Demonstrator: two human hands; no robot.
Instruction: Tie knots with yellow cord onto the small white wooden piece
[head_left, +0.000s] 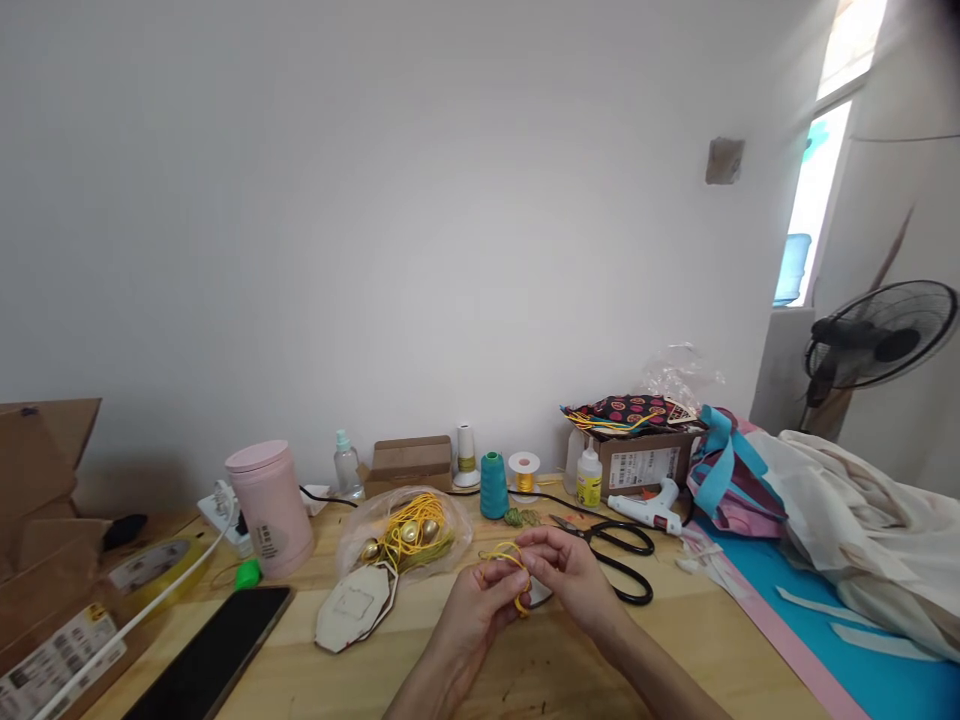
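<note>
Hands: left hand [491,597] and right hand [561,568] nearly together, fingertips pinching looped thin yellow cord [517,566]
Pose: both angled inward above the pale wooden surface [585,670]

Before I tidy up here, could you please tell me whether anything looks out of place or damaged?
The yellow cord in the clear bag looks tangled, its loops crossing around gold balls. Small dark marks spot the wooden table nearest the camera, perhaps stains or scratches.
</note>
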